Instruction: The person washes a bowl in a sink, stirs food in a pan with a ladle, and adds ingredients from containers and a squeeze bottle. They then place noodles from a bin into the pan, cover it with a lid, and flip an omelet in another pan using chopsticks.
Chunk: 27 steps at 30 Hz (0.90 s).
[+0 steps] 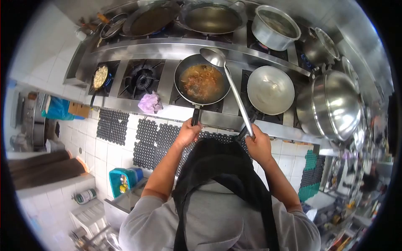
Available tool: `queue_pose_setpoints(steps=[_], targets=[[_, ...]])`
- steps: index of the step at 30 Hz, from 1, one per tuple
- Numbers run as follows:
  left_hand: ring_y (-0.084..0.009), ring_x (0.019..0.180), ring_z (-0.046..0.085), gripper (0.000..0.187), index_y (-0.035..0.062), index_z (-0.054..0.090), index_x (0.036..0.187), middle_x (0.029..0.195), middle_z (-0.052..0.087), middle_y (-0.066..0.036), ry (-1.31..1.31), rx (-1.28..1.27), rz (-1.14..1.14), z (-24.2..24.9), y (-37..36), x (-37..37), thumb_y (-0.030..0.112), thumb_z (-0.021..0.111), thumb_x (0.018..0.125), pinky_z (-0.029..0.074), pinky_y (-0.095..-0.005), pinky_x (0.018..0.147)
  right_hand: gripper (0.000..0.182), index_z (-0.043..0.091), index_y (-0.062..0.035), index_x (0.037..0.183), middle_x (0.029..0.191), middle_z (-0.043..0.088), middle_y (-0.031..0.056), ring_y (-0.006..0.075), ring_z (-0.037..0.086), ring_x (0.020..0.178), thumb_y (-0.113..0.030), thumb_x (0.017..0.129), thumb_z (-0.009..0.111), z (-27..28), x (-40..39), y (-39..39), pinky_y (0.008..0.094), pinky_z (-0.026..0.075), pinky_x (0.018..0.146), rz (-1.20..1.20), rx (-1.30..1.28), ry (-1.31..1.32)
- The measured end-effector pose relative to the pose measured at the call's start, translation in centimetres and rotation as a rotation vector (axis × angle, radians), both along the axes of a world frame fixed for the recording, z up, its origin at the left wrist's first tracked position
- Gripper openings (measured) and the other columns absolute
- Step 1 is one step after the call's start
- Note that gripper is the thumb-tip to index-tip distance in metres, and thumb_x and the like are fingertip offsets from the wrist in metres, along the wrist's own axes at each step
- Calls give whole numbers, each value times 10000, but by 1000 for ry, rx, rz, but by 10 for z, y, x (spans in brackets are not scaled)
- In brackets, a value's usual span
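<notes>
My left hand point(189, 133) is wrapped round the black handle of a frying pan point(180, 85) on the front row of the stove. Brownish food in liquid point(202, 82) fills the middle of the pan. My right hand point(258, 143) grips the end of a long metal ladle point(236, 94). The ladle's bowl hangs over the pan's upper right edge, tilted. Right of the pan rests a light metal wok point(271, 90), its dark handle running down close to my right hand. A crumpled purple cloth point(150, 103) lies on the stove's front edge, left of the pan.
A small pan of pale food point(100, 77) sits over a blue flame at the far left, beside a bare burner point(143, 79). Behind stand two wide pans of liquid point(212, 19) and a tall pot point(276, 28). A large domed steel vessel point(331, 104) bounds the right side.
</notes>
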<state>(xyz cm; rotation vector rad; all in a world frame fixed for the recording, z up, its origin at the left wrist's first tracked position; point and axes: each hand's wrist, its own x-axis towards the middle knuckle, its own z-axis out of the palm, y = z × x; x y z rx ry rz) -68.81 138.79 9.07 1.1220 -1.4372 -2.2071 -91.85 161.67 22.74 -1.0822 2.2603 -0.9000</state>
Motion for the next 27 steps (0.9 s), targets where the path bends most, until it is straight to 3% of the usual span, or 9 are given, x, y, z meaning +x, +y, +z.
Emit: queue_pose_setpoints(steps=[8,12,15,18,20,22,23,25,27], targets=[[-102,492,483,122,62,580,1038,691,567,-9,25,109,-59,-29,-34,25,118,681,998,357,-285,405,432,652,-63,1364,983,749,237,481,739,817,-101,936,698,10,66,-21,556,580,707,-127,-292,62],[-82,480,436,226,84,588,1192,674,493,51,-30,174,-94,-58,-39,35,165,710,1020,347,-264,406,377,637,-20,1295,1033,753,269,507,725,963,-229,983,664,-62,87,-27,602,581,852,-99,111,38],[-57,457,413,162,116,565,1097,658,480,60,-65,233,-16,-42,-35,20,140,711,1031,306,-223,373,428,653,-68,1359,1065,751,279,500,726,1033,-211,956,641,-58,89,-19,578,586,934,-236,-11,-64],[-104,459,367,311,149,484,834,624,409,27,22,294,-143,-46,-47,19,195,677,1074,287,-293,392,324,712,46,1141,1025,753,285,476,731,965,-144,885,651,-51,83,15,516,569,870,-157,-171,-269],[-144,510,428,316,126,514,877,692,473,-4,-90,90,-163,-44,-49,21,290,674,1097,315,-305,438,327,696,37,1185,893,712,192,338,702,793,-124,906,637,-23,80,68,447,558,729,-257,-249,-489],[-246,712,598,485,0,560,1224,965,596,-138,-406,-257,-39,1,-18,16,446,692,1085,537,-400,684,271,664,18,1162,727,623,71,167,637,602,-114,931,609,21,95,135,360,518,558,-318,-337,-751],[-348,940,640,581,-62,553,1330,1109,620,-227,-626,-1132,-171,-45,-49,33,428,716,1064,545,-490,865,213,648,8,1095,694,574,45,134,601,583,-123,935,594,45,100,173,342,490,528,-347,-359,-762],[-406,1054,613,555,-98,567,1299,1184,625,-276,-409,-1417,-204,18,-2,22,341,763,1024,516,-515,925,359,623,31,1268,719,611,90,180,640,619,-133,949,614,61,115,245,379,527,581,-381,-329,-692],[-364,1044,623,388,-49,615,1238,1145,614,-209,-113,-1188,-481,55,66,-24,139,792,948,520,-468,891,435,598,35,1344,762,653,133,236,679,669,-148,951,633,84,145,303,415,548,631,-469,-327,-508]])
